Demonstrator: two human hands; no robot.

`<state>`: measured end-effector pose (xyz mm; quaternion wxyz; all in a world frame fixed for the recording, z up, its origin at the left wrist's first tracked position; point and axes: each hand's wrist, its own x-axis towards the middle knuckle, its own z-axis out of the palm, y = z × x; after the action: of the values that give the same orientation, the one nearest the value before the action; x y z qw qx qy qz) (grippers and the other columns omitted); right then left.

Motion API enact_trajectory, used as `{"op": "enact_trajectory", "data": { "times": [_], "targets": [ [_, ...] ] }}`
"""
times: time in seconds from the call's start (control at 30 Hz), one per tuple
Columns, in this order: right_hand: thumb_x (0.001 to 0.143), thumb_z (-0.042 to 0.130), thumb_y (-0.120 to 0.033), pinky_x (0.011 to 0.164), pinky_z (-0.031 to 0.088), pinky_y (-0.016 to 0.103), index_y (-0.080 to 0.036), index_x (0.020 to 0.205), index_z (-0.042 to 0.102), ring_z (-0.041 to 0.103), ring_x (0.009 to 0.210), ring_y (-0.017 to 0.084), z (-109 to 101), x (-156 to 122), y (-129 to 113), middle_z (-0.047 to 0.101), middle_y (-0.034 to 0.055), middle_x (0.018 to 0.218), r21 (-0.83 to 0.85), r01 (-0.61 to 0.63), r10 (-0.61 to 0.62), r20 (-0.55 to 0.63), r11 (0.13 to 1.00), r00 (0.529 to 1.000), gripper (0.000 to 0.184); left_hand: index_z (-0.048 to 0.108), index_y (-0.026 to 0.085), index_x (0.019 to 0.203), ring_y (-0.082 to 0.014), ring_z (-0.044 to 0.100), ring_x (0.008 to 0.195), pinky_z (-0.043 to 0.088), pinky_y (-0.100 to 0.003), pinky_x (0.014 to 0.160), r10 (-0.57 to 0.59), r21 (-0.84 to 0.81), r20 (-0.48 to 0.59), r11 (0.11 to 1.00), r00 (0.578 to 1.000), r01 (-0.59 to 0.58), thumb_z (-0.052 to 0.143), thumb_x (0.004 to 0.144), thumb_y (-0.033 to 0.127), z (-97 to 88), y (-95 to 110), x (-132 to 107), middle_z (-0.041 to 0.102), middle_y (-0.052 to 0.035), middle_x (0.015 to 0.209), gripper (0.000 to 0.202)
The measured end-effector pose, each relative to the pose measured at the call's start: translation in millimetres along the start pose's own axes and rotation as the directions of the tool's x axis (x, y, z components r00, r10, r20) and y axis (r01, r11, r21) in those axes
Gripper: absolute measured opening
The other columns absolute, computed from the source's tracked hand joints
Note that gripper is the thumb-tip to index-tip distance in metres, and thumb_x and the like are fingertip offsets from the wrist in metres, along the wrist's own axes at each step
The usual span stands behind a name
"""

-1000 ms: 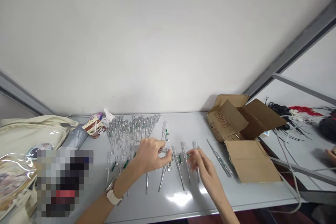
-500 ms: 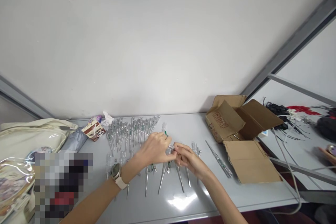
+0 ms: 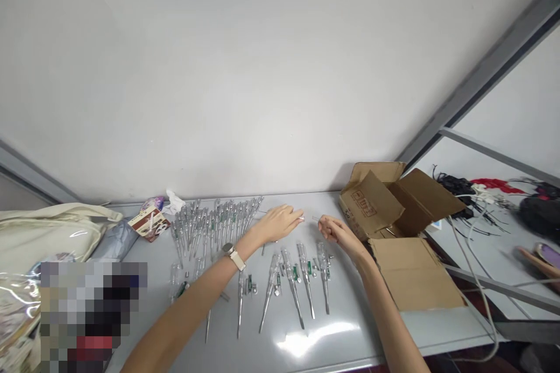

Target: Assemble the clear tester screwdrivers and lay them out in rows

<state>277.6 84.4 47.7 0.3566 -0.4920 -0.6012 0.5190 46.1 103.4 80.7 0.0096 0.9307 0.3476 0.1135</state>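
Note:
My left hand (image 3: pixel 282 222) is closed around a screwdriver; the end of its clear handle (image 3: pixel 301 218) shows at the fingertips, and the fingers hide most of the rest. To the right, my right hand (image 3: pixel 336 231) pinches a thin, pale, see-through piece (image 3: pixel 315 219) pointing toward that handle, with a small gap between them. Below the hands lies a spread row of clear-handled screwdrivers (image 3: pixel 292 271), shafts toward me. Small green pieces (image 3: pixel 295 273) and tiny metal parts (image 3: pixel 277 291) lie beside them.
A dense group of similar screwdrivers (image 3: pixel 214 221) lies at the back left. An open cardboard box (image 3: pixel 415 271) stands on the right, its flap spread over the table. A cream bag (image 3: pixel 56 224) and a printed packet (image 3: pixel 149 224) are at left. Another person's hand (image 3: pixel 540 262) shows far right.
My hands have come apart and moved up and away from me, the right one farther to the right. The row of screwdrivers and small parts beneath them is now uncovered.

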Motion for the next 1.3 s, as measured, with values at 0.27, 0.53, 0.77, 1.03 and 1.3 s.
{"op": "enact_trajectory", "data": {
  "times": [0.27,0.53,0.77,1.03,1.3],
  "targets": [
    [0.081,0.048,-0.049,0.059,0.031,0.027,-0.021,0.064,0.05,0.044,0.059,0.016,5,13,34,0.046,-0.0015,0.057,-0.322,0.037,-0.144,-0.316,0.946,0.938,0.033,0.064,0.018,0.091,-0.0223,0.053,0.101,0.036,-0.035,0.09,0.112,0.105,0.003,0.988,0.994,-0.112,0.05,0.094,0.012,20.9,-5,39,0.061,-0.0076,0.096,0.015],
    [0.084,0.046,-0.048,0.06,0.033,0.028,-0.022,0.063,0.048,0.044,0.058,0.016,10,15,39,0.047,-0.0016,0.057,-0.452,0.08,-0.228,-0.282,0.888,0.932,0.034,0.066,0.019,0.094,-0.0229,0.052,0.101,0.036,-0.036,0.093,0.096,0.05,0.01,0.994,0.995,-0.096,0.051,0.093,0.014,30.8,-14,38,0.061,-0.0077,0.095,0.016],
    [0.087,0.046,-0.048,0.061,0.034,0.029,-0.022,0.065,0.048,0.045,0.059,0.017,11,16,43,0.049,-0.0006,0.06,-0.494,0.102,-0.266,-0.273,0.864,0.925,0.034,0.064,0.025,0.107,-0.0232,0.054,0.11,0.036,-0.036,0.099,-0.062,-0.093,-0.001,0.994,0.998,0.061,0.043,0.094,0.012,10.7,-11,35,0.063,-0.0083,0.103,0.027],
    [0.091,0.042,-0.046,0.063,0.038,0.031,-0.023,0.068,0.046,0.047,0.061,0.018,11,18,40,0.05,0.0008,0.065,-0.547,0.13,-0.34,-0.303,0.827,0.89,0.033,0.052,0.017,0.119,-0.0251,0.066,0.087,0.046,-0.033,0.075,-0.448,-0.246,0.05,0.861,0.893,0.446,0.042,0.098,0.032,12.4,1,50,0.068,-0.0096,0.091,0.029],
    [0.088,0.043,-0.037,0.087,0.042,0.039,-0.022,0.078,0.051,0.055,0.09,0.025,2,60,36,0.061,0.0112,0.093,-0.598,0.249,-0.443,-0.201,0.762,0.874,0.02,0.054,0.014,0.106,-0.0242,0.067,0.09,0.047,-0.032,0.075,-0.662,-0.347,0.113,0.672,0.741,0.654,0.047,0.094,0.027,41.5,-7,67,0.068,-0.013,0.095,0.019]
  ]
}}
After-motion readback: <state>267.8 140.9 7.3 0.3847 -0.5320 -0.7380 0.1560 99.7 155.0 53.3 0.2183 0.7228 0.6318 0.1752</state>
